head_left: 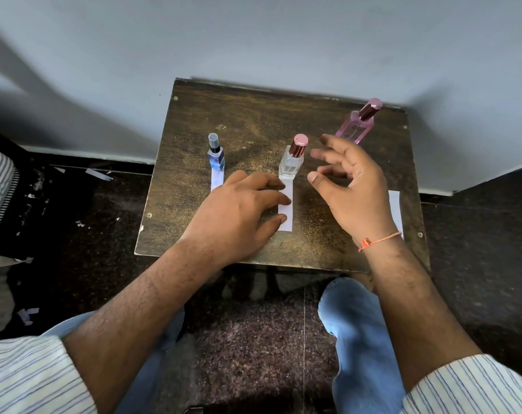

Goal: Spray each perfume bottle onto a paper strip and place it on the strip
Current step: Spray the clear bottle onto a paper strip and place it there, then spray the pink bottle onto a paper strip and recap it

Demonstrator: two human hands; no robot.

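While you sat at the dark worktop [253,121], your left hand [238,213] lay flat, fingers spread, pinning the middle paper strip [286,204]. Your right hand [349,186] hovered open and empty. The blue bottle [216,153] and clear bottle [292,158] stood on strips; the pink bottle [358,122] remained off the right strip [395,210].

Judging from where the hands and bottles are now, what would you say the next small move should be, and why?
Probably the right hand, open and empty, should reach back for the pink bottle. It stands on bare table, while the blue bottle and clear bottle already sit on strips, and one strip lies unused.
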